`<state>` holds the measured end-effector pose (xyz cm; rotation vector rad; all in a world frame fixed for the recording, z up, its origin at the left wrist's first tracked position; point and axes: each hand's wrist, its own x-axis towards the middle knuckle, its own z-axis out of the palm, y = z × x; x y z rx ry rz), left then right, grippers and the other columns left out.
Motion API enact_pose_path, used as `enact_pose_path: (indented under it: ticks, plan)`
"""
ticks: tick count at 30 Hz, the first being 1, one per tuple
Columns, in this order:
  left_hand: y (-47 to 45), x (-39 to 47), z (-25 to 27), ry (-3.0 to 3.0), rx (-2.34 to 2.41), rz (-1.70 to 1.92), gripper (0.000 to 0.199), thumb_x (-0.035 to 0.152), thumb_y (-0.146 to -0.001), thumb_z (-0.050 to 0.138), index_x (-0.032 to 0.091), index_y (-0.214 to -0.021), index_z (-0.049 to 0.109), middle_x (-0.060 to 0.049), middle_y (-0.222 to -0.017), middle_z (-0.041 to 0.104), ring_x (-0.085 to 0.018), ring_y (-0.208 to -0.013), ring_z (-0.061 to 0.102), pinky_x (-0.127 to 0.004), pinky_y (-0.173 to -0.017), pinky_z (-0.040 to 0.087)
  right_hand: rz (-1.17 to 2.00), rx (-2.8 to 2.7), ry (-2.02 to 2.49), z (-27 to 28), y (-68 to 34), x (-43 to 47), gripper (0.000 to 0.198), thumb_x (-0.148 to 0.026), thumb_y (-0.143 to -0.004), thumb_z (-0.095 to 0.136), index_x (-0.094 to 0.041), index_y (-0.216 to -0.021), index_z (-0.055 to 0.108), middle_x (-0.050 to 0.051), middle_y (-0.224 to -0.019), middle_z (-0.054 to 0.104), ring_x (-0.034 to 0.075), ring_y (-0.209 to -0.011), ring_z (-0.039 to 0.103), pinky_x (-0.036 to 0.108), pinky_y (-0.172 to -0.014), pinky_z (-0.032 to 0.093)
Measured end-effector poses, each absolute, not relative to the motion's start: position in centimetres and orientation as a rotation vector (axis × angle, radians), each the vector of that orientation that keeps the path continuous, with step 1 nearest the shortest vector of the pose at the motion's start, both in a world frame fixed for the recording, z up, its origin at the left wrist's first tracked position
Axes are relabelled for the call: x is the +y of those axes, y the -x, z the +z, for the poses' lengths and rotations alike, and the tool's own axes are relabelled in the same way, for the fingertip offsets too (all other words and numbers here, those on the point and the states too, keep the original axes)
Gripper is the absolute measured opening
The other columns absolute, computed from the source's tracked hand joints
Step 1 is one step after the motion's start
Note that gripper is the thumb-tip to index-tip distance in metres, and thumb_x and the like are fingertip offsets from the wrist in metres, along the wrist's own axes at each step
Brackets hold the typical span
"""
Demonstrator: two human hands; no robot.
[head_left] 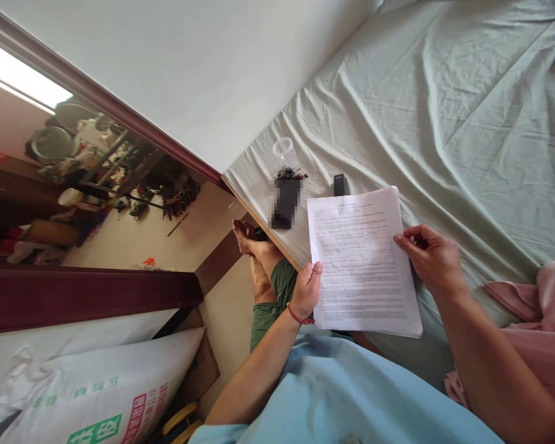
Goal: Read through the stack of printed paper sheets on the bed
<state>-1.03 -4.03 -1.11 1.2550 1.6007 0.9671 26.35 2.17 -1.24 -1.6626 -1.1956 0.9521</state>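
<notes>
A stack of printed paper sheets (356, 265) lies tilted over my lap at the bed's edge, its top page filled with small text I cannot read. Closed on the left edge is my left hand (306, 288), thumb on top and a red cord round the wrist. My right hand (435, 256) pinches the right edge between thumb and forefinger, with the other fingers curled. Just beyond the top of the sheets, a small black box-like object (340, 185) is partly covered by them. To its left rests a dark, blurred-out flat object (287, 202).
A clear plastic cup (283, 148) and a small dark cluster (289, 174), perhaps keys, sit near the wall on the pale bedsheet (485, 123). Pink cloth (546, 308) is bunched at right. Beyond the doorway, clutter lines the floor; a white printed sack (120, 376) stands lower left.
</notes>
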Motion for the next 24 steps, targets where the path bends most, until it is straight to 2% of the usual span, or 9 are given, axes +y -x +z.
enact_pose_path:
  ticks: [8,13,18,24]
  plan:
    - [0.89,-4.01,-1.08,-1.216,1.567,0.997,0.06,0.077,-0.094,0.053,0.018,-0.088,0.066,-0.005,-0.088,0.071,-0.021,-0.087,0.064,-0.034,-0.087,0.051,0.885,-1.254,1.744,-0.88,-26.37,2.11,0.027,-0.051,-0.08,0.07,-0.024,-0.079,0.073,0.0,-0.066,0.064,0.017,-0.061,0.052,0.035,-0.066,0.04]
    - [0.74,-3.97,-0.93,-1.222,1.59,1.009,0.06,0.078,-0.093,0.055,0.02,-0.078,0.061,-0.003,-0.08,0.069,-0.019,-0.081,0.061,-0.033,-0.082,0.05,0.789,-1.237,1.731,-0.72,-26.12,2.05,0.032,-0.047,-0.079,0.071,-0.025,-0.103,0.074,0.0,-0.079,0.071,0.017,-0.061,0.053,0.035,-0.068,0.044]
    - [0.67,-3.9,-0.87,-1.198,1.572,0.999,0.061,0.079,-0.092,0.055,0.019,-0.08,0.062,-0.004,-0.083,0.07,-0.02,-0.084,0.063,-0.034,-0.084,0.05,0.743,-1.295,1.738,-0.56,-25.99,1.94,0.017,-0.042,-0.081,0.069,-0.025,-0.08,0.069,-0.001,-0.071,0.064,0.016,-0.059,0.049,0.035,-0.065,0.042]
    - [0.58,-3.83,-1.15,-1.216,1.57,1.004,0.059,0.076,-0.095,0.053,0.019,-0.09,0.067,-0.006,-0.092,0.073,-0.022,-0.091,0.065,-0.035,-0.092,0.05,0.55,-1.393,1.658,-0.78,-26.11,1.86,0.019,-0.043,-0.089,0.067,-0.027,-0.084,0.074,0.001,-0.079,0.065,0.017,-0.065,0.053,0.035,-0.068,0.044]
